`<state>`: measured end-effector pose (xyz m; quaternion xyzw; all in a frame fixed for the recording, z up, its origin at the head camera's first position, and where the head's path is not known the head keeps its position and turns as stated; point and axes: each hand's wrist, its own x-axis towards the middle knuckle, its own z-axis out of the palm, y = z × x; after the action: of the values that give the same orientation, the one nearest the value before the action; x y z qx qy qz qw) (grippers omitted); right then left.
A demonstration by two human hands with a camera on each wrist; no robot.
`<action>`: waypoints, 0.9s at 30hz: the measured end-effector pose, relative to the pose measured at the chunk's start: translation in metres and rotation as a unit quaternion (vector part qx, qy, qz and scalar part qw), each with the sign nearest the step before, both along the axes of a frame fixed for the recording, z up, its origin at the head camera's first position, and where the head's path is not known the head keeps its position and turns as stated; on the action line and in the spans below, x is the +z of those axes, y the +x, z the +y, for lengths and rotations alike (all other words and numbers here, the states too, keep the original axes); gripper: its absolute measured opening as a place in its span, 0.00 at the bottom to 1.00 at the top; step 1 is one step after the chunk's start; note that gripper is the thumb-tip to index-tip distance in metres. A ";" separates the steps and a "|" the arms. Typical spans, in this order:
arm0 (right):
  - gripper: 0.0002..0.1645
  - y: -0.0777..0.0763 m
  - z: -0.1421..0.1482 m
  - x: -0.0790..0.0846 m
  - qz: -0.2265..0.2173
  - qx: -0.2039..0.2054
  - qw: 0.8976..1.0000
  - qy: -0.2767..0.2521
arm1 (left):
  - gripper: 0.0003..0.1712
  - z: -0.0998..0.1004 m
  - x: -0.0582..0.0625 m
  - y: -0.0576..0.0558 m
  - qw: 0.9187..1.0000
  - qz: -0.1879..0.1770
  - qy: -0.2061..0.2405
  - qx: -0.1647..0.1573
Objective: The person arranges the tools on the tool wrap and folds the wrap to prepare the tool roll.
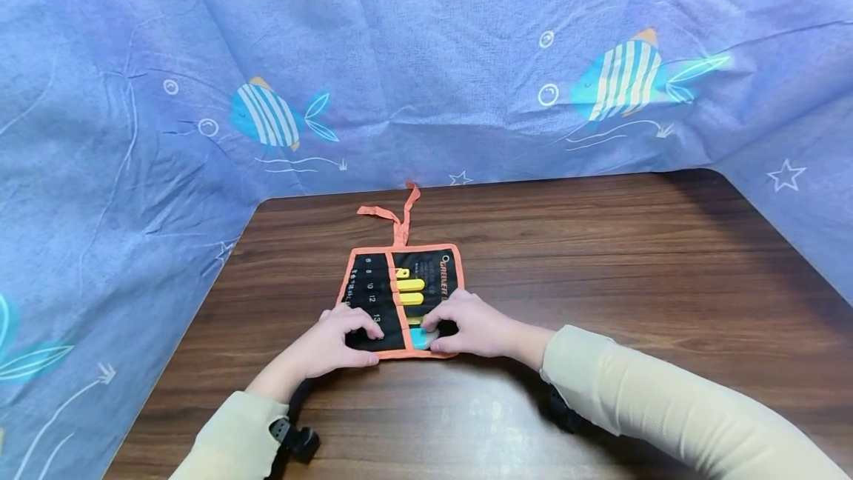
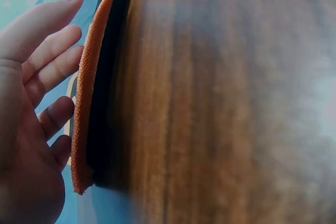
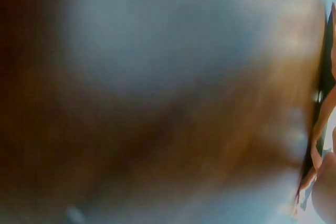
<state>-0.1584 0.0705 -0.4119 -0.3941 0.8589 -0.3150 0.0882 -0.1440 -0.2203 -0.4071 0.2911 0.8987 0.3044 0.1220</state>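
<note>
A black tool pouch [image 1: 435,267] with orange edging lies flat on the table, printed with numbers on its left part. Several yellow pieces [image 1: 410,285] stick out of its slots, with a teal piece [image 1: 420,338] in the lowest one. The right hand [image 1: 476,323] bends its thumb and forefinger around the teal piece's outer end, which they partly hide. On the pouch's lower left, the left hand [image 1: 336,339] rests with loosely bent fingers, thumb by the near edge. Its fingers [image 2: 55,72] touch the orange edging in the left wrist view. The right wrist view is mostly blurred.
An orange tie strap [image 1: 402,228] extends from the pouch's far edge. The brown wooden table [image 1: 600,258] runs back to a blue cloth [image 1: 426,58] with printed fish, which also hangs at both sides.
</note>
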 end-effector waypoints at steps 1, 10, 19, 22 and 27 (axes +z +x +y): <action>0.16 0.001 0.000 0.000 0.003 0.000 1.000 0.001 | 0.13 0.000 0.000 0.000 1.000 0.003 0.000 -0.001; 0.19 0.005 -0.001 -0.003 0.026 0.001 1.000 0.005 | 0.17 0.000 -0.001 0.004 1.000 0.013 -0.013 0.004; 0.21 0.004 0.001 -0.003 0.023 0.002 1.000 -0.006 | 0.16 0.003 -0.002 0.004 0.999 0.043 -0.030 0.001; 0.20 0.004 0.002 -0.003 0.012 0.003 1.000 -0.016 | 0.13 0.002 -0.001 0.003 0.997 0.064 -0.030 0.000; 0.19 0.003 0.003 0.002 -0.009 -0.003 1.000 -0.024 | 0.11 0.002 0.005 0.004 0.994 0.097 -0.032 0.027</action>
<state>-0.1556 0.0739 -0.4099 -0.3909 0.8515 -0.3390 0.0853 -0.1404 -0.2182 -0.4025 0.2910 0.9231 0.2490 0.0357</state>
